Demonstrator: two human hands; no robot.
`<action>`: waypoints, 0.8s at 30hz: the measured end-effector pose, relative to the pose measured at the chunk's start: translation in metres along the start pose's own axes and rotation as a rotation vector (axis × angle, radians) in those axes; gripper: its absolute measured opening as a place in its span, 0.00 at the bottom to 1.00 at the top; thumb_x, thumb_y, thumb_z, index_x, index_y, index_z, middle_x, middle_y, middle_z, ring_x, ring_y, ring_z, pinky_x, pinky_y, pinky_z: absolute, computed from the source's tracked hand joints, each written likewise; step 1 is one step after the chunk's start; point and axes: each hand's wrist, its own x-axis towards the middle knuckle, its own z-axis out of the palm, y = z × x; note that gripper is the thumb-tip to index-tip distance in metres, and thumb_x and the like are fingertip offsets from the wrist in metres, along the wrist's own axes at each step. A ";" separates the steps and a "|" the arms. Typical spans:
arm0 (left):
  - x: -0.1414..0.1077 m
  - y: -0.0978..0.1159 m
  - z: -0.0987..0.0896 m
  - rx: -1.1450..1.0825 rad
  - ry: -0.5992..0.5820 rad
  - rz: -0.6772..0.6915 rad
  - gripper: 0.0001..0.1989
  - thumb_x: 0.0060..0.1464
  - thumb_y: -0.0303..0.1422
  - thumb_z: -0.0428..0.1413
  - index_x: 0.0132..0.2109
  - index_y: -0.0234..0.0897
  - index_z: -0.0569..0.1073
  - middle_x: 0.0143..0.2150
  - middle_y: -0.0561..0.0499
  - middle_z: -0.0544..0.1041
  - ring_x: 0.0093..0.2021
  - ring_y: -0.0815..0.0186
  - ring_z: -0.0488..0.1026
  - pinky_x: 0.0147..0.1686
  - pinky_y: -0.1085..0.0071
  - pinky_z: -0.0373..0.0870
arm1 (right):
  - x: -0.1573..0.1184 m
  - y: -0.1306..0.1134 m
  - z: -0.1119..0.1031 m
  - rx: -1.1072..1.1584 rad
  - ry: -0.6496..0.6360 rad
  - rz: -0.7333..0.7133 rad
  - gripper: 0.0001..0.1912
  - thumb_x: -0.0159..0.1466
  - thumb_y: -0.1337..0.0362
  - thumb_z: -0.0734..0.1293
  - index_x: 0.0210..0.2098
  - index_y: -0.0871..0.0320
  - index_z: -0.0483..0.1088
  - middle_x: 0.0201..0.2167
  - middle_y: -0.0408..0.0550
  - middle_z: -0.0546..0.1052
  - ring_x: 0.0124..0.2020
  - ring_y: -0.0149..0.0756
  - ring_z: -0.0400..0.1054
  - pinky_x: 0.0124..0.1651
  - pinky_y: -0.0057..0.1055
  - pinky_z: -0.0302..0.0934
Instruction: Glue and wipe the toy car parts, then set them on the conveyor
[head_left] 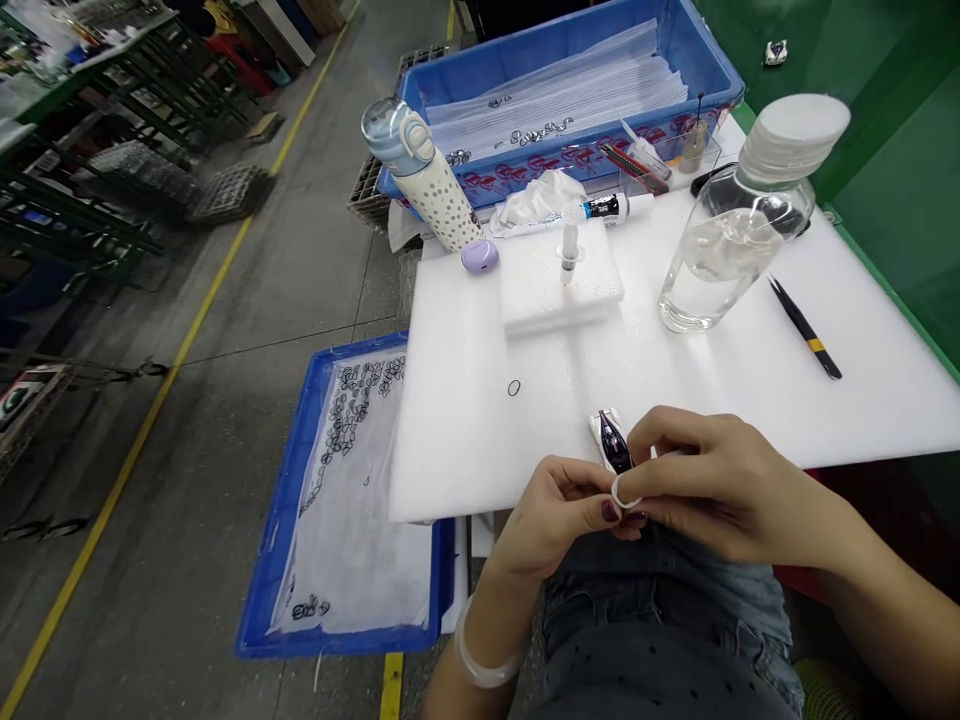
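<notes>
Left hand [553, 515] and right hand [720, 487] are both pinching a white ring [626, 494] that is touching a black-and-white part [612, 442], which is sitting over the near edge of a foam board [465, 420]; tweezers [806, 330] are lying near the board's right edge, and a blue tray [279, 560] is sitting just off its left edge

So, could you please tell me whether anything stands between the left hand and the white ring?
Nothing visible does. The white ring sits directly at the fingertips of the left hand, pinched there together with the right hand. The white piece lies just beyond the ring, not between it and the hand.
</notes>
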 end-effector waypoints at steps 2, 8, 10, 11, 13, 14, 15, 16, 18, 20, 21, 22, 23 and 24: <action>0.000 0.000 0.000 0.008 0.005 0.001 0.18 0.37 0.45 0.73 0.29 0.35 0.82 0.25 0.48 0.79 0.25 0.66 0.77 0.28 0.71 0.78 | 0.002 -0.001 -0.002 -0.051 -0.017 -0.005 0.07 0.70 0.67 0.63 0.41 0.56 0.74 0.37 0.46 0.69 0.25 0.22 0.59 0.28 0.22 0.58; 0.001 0.000 0.001 -0.023 0.044 0.079 0.14 0.43 0.42 0.72 0.31 0.37 0.83 0.26 0.49 0.81 0.25 0.69 0.77 0.28 0.76 0.77 | 0.005 0.000 -0.002 -0.205 0.067 -0.003 0.07 0.69 0.67 0.63 0.41 0.57 0.74 0.37 0.47 0.71 0.25 0.23 0.61 0.27 0.24 0.58; 0.001 -0.001 0.001 -0.085 0.035 0.113 0.13 0.45 0.42 0.71 0.34 0.38 0.84 0.28 0.49 0.82 0.26 0.70 0.78 0.29 0.77 0.77 | 0.002 -0.001 0.001 -0.171 0.205 -0.001 0.06 0.67 0.71 0.66 0.42 0.57 0.73 0.35 0.47 0.73 0.29 0.26 0.67 0.29 0.24 0.62; 0.002 -0.002 0.000 -0.118 0.032 0.126 0.14 0.45 0.43 0.71 0.35 0.38 0.84 0.29 0.48 0.82 0.27 0.70 0.79 0.30 0.77 0.78 | 0.000 -0.001 0.003 -0.135 0.291 0.013 0.08 0.66 0.73 0.67 0.43 0.56 0.73 0.34 0.46 0.74 0.31 0.27 0.70 0.30 0.25 0.64; 0.002 -0.004 -0.001 -0.160 0.049 0.141 0.15 0.45 0.43 0.71 0.36 0.38 0.84 0.30 0.48 0.83 0.27 0.69 0.79 0.31 0.76 0.78 | -0.005 -0.003 0.009 -0.062 0.442 0.063 0.13 0.63 0.76 0.68 0.44 0.54 0.74 0.34 0.46 0.76 0.32 0.29 0.71 0.29 0.25 0.65; 0.002 -0.005 -0.001 -0.170 0.069 0.147 0.16 0.44 0.44 0.71 0.36 0.38 0.83 0.31 0.48 0.83 0.27 0.69 0.79 0.31 0.76 0.79 | -0.007 -0.003 0.012 -0.042 0.494 0.088 0.14 0.63 0.76 0.68 0.45 0.54 0.74 0.34 0.46 0.76 0.31 0.29 0.71 0.28 0.26 0.65; 0.003 -0.006 -0.001 -0.174 0.090 0.151 0.17 0.43 0.45 0.72 0.35 0.38 0.83 0.31 0.47 0.83 0.27 0.69 0.79 0.30 0.75 0.79 | -0.009 -0.004 0.015 -0.037 0.524 0.103 0.15 0.63 0.77 0.68 0.45 0.53 0.74 0.34 0.46 0.76 0.31 0.30 0.71 0.28 0.26 0.65; 0.003 -0.007 -0.002 -0.176 0.108 0.153 0.17 0.42 0.45 0.72 0.35 0.38 0.83 0.30 0.47 0.83 0.27 0.69 0.79 0.30 0.75 0.79 | -0.011 -0.004 0.019 -0.043 0.535 0.103 0.15 0.63 0.77 0.68 0.46 0.54 0.75 0.35 0.47 0.75 0.31 0.30 0.71 0.28 0.26 0.65; 0.004 -0.009 -0.001 -0.186 0.127 0.165 0.17 0.42 0.45 0.72 0.35 0.38 0.83 0.30 0.48 0.83 0.27 0.69 0.79 0.31 0.76 0.79 | -0.012 -0.005 0.026 -0.076 0.526 0.075 0.14 0.63 0.76 0.67 0.45 0.55 0.75 0.35 0.47 0.73 0.30 0.29 0.70 0.28 0.26 0.66; 0.005 -0.010 0.001 -0.190 0.146 0.188 0.16 0.41 0.45 0.72 0.34 0.39 0.83 0.29 0.48 0.83 0.26 0.69 0.79 0.30 0.76 0.79 | -0.010 -0.006 0.033 -0.142 0.515 0.049 0.12 0.63 0.75 0.67 0.45 0.56 0.74 0.36 0.48 0.72 0.30 0.28 0.70 0.27 0.25 0.66; 0.006 -0.010 0.003 -0.179 0.165 0.203 0.16 0.40 0.45 0.72 0.33 0.39 0.84 0.28 0.49 0.82 0.26 0.69 0.78 0.30 0.75 0.79 | -0.008 -0.006 0.037 -0.197 0.508 0.040 0.12 0.63 0.74 0.67 0.45 0.56 0.74 0.37 0.49 0.72 0.30 0.28 0.70 0.26 0.25 0.66; 0.006 -0.010 0.004 -0.161 0.190 0.223 0.16 0.39 0.45 0.73 0.32 0.39 0.84 0.28 0.49 0.82 0.25 0.68 0.78 0.29 0.74 0.79 | -0.007 -0.007 0.040 -0.267 0.502 0.026 0.11 0.64 0.72 0.67 0.45 0.56 0.74 0.39 0.50 0.72 0.30 0.29 0.70 0.27 0.26 0.66; 0.007 -0.010 0.006 -0.138 0.220 0.244 0.17 0.39 0.45 0.73 0.32 0.39 0.84 0.27 0.48 0.82 0.26 0.67 0.78 0.29 0.73 0.79 | -0.005 -0.007 0.043 -0.343 0.495 0.007 0.10 0.63 0.71 0.67 0.44 0.56 0.74 0.40 0.50 0.72 0.31 0.30 0.70 0.27 0.26 0.67; 0.007 -0.010 0.007 -0.116 0.251 0.267 0.17 0.39 0.45 0.73 0.32 0.39 0.84 0.28 0.48 0.82 0.26 0.67 0.78 0.29 0.73 0.80 | -0.005 -0.008 0.044 -0.415 0.482 -0.015 0.10 0.63 0.71 0.68 0.44 0.57 0.74 0.40 0.51 0.73 0.31 0.31 0.71 0.28 0.27 0.67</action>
